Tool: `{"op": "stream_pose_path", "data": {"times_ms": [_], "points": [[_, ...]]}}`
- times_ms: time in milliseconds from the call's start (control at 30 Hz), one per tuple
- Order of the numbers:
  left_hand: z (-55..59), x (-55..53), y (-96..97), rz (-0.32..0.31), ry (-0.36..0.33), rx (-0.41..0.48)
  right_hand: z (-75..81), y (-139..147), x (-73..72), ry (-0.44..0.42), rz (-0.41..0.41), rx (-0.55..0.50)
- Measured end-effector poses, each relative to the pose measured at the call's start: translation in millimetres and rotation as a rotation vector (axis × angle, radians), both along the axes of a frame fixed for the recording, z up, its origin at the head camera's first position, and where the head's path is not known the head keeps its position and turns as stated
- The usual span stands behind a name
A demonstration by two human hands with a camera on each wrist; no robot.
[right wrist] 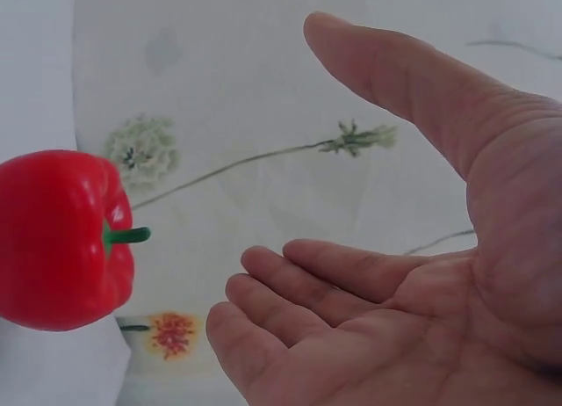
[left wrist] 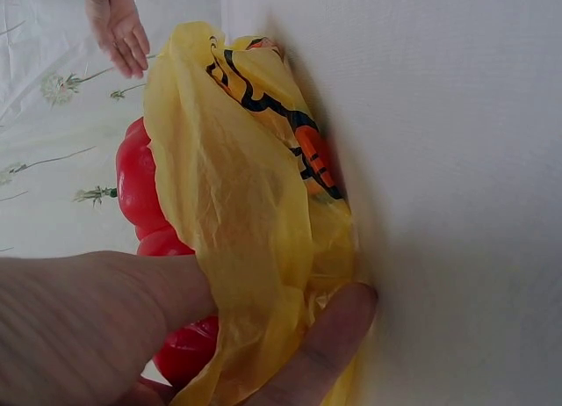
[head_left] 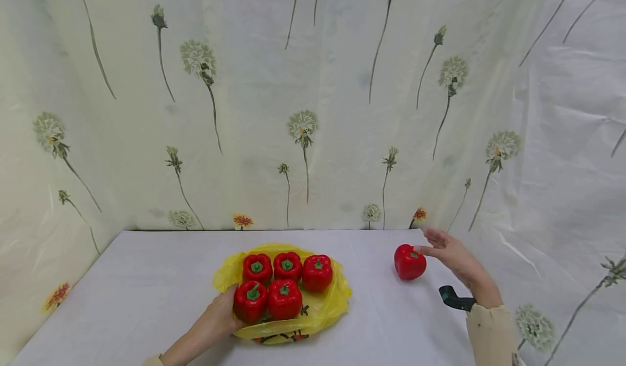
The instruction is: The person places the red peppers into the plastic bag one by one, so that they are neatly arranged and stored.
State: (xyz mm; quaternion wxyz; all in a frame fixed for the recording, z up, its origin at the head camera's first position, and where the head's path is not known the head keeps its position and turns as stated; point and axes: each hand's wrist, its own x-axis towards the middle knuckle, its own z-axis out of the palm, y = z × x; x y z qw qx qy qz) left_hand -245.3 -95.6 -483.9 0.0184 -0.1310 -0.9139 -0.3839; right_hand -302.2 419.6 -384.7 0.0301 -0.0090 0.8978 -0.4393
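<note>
A yellow plastic bag (head_left: 327, 313) lies opened out, with several red bell peppers (head_left: 318, 275) in it, green stems up. My left hand (head_left: 221, 309) grips the bag's left edge; in the left wrist view the thumb goes inside the yellow film (left wrist: 241, 186) and a finger presses from outside, low by the table. A lone red bell pepper (head_left: 408, 265) stands on the table's right side. Beside it my right hand (head_left: 455, 257) is held up with thumb and fingers spread apart. The right wrist view shows that pepper (right wrist: 53, 239) apart from the empty palm.
The white table (head_left: 146, 279) carries the bag and the lone pepper, with its far edge just behind them. A hanging cloth (head_left: 254, 94) printed with dandelions rises at the back and both sides. A black wrist device (head_left: 455, 299) sits on the right forearm.
</note>
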Motion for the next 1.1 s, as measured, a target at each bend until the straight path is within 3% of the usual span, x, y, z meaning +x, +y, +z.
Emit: {"op": "stream_pose_path", "data": {"times_ms": [333,733,1100], "points": [[0.0,-0.1,-1.1,-0.007,-0.015,0.002,-25.9,6.4,-11.5,-0.098,-0.045,0.051],[0.4,0.4,-1.0,-0.009,-0.010,0.007,-42.7,5.1,-17.8,-0.120,-0.048,0.042],[0.9,-0.4,0.1,0.005,-0.027,-0.012,-59.4,5.3,-26.0,-0.135,-0.108,0.025]]}}
